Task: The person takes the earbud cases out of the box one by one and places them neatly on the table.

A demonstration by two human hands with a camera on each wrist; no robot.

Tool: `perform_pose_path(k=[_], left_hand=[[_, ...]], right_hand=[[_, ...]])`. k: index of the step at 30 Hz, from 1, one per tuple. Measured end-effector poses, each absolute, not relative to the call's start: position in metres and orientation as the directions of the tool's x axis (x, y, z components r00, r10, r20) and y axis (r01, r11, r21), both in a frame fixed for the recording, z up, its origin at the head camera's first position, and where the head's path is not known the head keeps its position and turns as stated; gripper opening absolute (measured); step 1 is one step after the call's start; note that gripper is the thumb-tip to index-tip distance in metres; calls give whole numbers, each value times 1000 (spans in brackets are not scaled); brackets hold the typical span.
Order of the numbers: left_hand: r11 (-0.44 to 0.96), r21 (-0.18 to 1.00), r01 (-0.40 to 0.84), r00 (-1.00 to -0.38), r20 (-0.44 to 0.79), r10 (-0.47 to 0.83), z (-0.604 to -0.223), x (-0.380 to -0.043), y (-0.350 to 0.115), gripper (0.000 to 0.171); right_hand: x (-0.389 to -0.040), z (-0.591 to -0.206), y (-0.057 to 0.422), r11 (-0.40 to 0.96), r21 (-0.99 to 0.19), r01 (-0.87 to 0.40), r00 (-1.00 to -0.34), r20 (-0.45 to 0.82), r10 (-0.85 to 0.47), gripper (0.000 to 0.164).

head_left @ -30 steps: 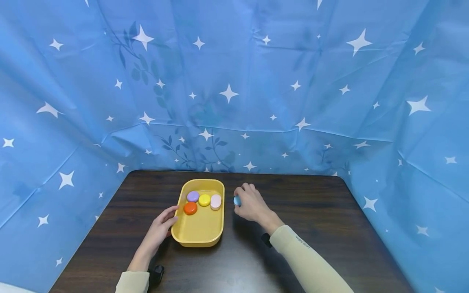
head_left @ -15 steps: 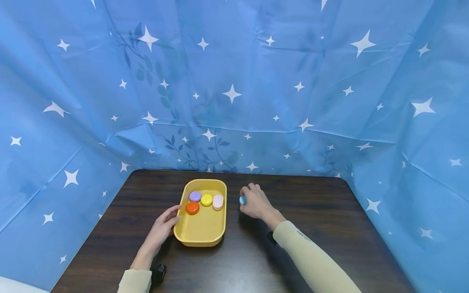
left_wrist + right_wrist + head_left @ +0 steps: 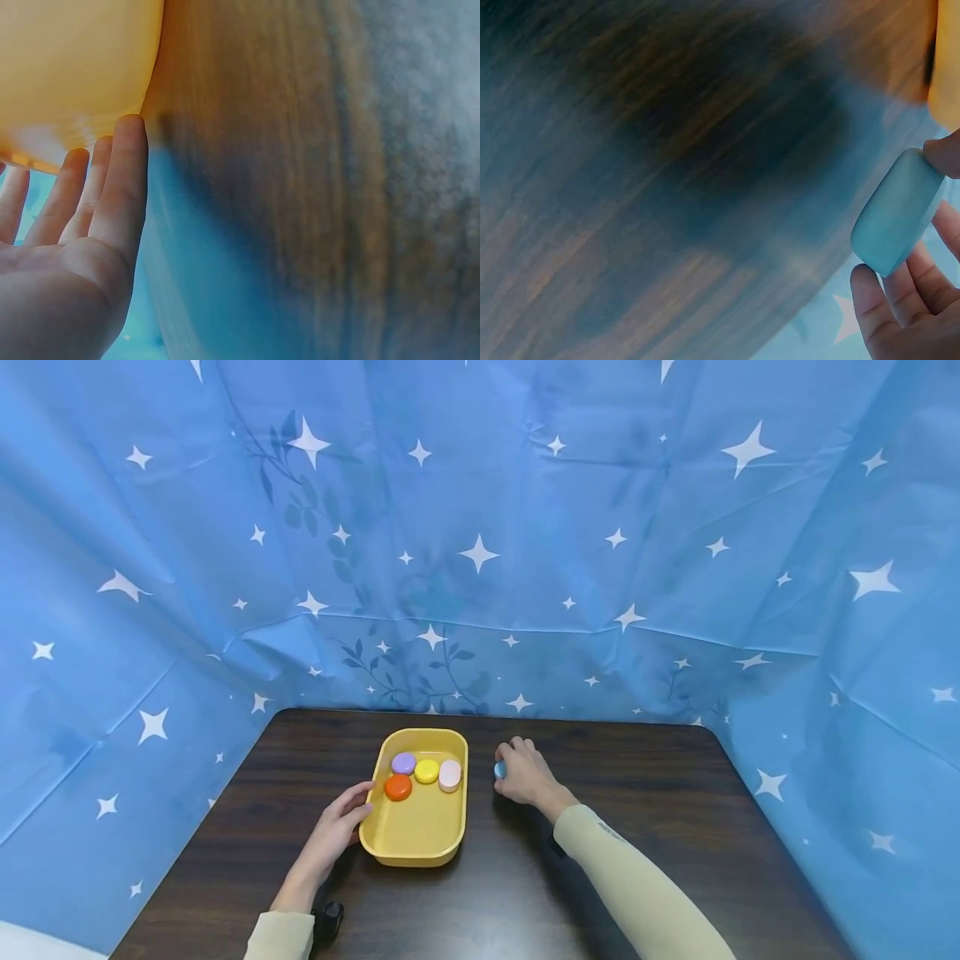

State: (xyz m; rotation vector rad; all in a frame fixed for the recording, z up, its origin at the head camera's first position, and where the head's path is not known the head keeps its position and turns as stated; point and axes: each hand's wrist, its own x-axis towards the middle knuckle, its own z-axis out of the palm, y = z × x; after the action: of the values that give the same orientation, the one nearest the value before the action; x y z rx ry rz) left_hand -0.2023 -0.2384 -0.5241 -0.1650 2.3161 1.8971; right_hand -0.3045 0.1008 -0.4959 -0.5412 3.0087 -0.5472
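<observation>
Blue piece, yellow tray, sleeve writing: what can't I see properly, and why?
Blue piece: head view, partly hidden by the right hand.
Yellow tray: left wrist view, cut off by the top and left edges.
Sleeve writing: head view, too small to read.

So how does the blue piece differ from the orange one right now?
Colour: the blue piece is pale blue, the orange piece a strong red-orange. Place: the blue piece is pinched in the right hand, outside the yellow tray; the orange piece lies inside it. Both look smooth.
</observation>
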Motion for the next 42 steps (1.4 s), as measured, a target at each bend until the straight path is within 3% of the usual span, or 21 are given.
perform_pose_path(k=[21, 42], left_hand=[[194, 962, -190, -981, -192, -11, -527, -198, -236, 44], [194, 966, -172, -985, -174, -7, -523, -201, -238, 45]], right_hand=[[-310, -519, 100, 914, -299, -274, -955, -26, -295, 32], [-312, -507, 100, 910, -281, -305, -949, 16, -313, 32]])
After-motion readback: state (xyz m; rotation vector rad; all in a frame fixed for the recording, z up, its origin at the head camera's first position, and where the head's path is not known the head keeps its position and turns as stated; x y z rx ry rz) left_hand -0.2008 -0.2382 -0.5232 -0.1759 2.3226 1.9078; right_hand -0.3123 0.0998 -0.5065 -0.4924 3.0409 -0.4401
